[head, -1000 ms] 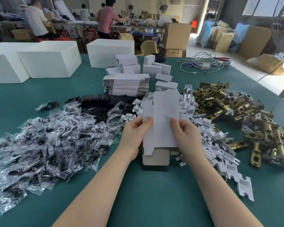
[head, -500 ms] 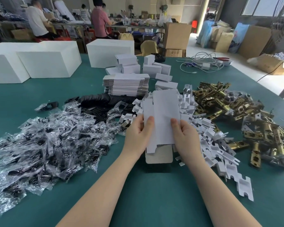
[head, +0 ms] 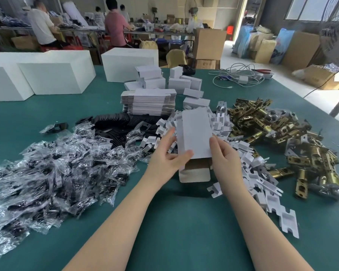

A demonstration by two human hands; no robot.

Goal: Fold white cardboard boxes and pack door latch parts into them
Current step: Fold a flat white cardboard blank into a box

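A white cardboard box blank is held above the green table, its lower flap hanging down with the brown inside showing. My left hand pinches its left edge, thumb on the front face and fingers spread behind. My right hand grips the right edge, thumb on the front. Brass door latches lie heaped at the right. White cardboard inserts lie piled under and to the right of the box. Bagged black parts cover the left.
A stack of flat box blanks stands behind the hands, with folded small boxes beyond it. Black plates lie in a pile. Large white boxes stand at the far left. Cables lie far right. People work at the back.
The box blank has opened from flat into a tube shape and tilted slightly. My left fingers have spread out behind its left edge. The view has shifted a little.
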